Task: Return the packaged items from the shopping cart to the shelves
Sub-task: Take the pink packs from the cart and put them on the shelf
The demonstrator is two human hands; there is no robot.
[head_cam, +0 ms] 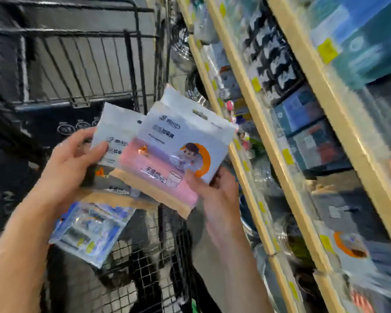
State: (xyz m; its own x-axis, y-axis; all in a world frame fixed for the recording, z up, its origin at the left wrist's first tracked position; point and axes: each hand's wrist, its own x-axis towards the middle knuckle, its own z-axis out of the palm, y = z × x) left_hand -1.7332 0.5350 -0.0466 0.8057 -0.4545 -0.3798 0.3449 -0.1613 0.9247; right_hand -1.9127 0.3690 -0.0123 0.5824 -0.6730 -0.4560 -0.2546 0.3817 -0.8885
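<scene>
Two flat white-topped packets overlap at the centre of the view. My right hand grips the front packet, which shows a pink roll, a cartoon figure and an orange ring, by its lower right corner. My left hand holds the rear packet with the dark roll, thumb across its face. Both packets hover above the black wire shopping cart. A blue and clear packet lies in the cart below my left wrist. The wooden-edged shelves rise at the right.
The shelves hold blurred goods: black-and-white packs, blue boxes, teal packages and a matching orange-ring packet low down. Yellow price tags line the shelf edges. A black wire rack stands behind the cart.
</scene>
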